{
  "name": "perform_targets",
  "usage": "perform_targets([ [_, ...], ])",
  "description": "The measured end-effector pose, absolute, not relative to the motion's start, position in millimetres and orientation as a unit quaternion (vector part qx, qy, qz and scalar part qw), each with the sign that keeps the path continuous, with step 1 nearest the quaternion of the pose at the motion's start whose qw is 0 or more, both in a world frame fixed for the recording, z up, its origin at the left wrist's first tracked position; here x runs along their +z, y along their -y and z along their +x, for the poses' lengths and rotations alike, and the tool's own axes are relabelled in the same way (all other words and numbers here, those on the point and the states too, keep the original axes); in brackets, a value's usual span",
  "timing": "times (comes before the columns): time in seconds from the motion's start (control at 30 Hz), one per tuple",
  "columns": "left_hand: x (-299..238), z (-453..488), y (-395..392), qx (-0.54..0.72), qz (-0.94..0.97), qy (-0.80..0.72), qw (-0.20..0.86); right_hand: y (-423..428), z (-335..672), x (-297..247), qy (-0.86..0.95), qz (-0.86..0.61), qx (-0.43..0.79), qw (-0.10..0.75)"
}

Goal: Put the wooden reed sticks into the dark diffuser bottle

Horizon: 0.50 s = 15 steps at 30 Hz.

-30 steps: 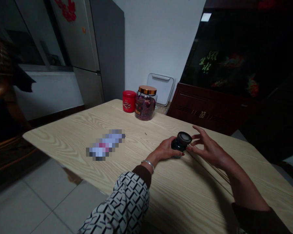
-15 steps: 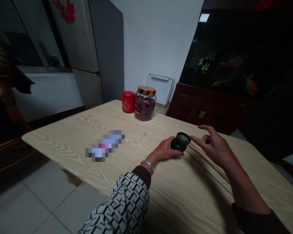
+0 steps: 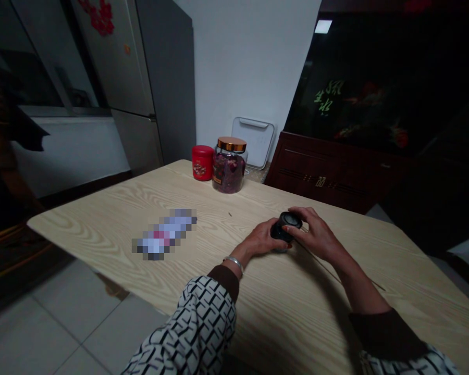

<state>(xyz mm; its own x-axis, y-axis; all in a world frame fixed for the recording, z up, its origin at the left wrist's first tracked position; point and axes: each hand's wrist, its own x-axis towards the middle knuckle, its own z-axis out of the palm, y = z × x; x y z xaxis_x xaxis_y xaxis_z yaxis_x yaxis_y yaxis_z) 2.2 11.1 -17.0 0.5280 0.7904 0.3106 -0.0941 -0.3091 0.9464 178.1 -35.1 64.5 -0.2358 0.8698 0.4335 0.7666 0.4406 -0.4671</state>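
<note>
A small dark bottle [image 3: 277, 230] with a round black cap [image 3: 291, 219] stands on the wooden table, at the right of the head view. My left hand [image 3: 261, 237] is closed around the bottle's body from the left. From the right, my right hand [image 3: 317, 235] grips the cap, thumb at the near side and fingers at the far side. The cap sits on the bottle's top. Thin sticks [image 3: 376, 285] lie on the table beneath my right hand and wrist, partly hidden by them.
A pixelated flat object [image 3: 166, 234] lies on the table [image 3: 101, 213] to the left. Farther back stand a red canister [image 3: 202, 162] and a glass jar [image 3: 229, 165] with a copper-coloured lid. A white board-like object [image 3: 253, 141] leans against the wall. One short dark bit [image 3: 230, 214] lies mid-table.
My right hand has moved left and closed on the cap; before, its fingers were spread just beside it. My left hand keeps its hold on the bottle. The view has shifted slightly.
</note>
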Motion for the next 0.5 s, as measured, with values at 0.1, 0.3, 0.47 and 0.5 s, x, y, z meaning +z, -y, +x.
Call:
perform_targets([
  [0.1,-15,1,-10,0.413,0.697,-0.25,0.53,37,174,63,0.768,-0.547,0.063,0.327],
  [0.3,-13,3,-8,0.407,0.688,-0.245,0.549,40,166,59,0.744,-0.573,0.065,0.337],
  [0.47,-6,-15,2,0.402,0.699,-0.283,0.52,55,171,56,0.708,-0.571,0.111,0.4],
  [0.5,-5,-23,6,0.406,0.701,-0.309,0.499,60,176,55,0.689,-0.578,0.121,0.419],
])
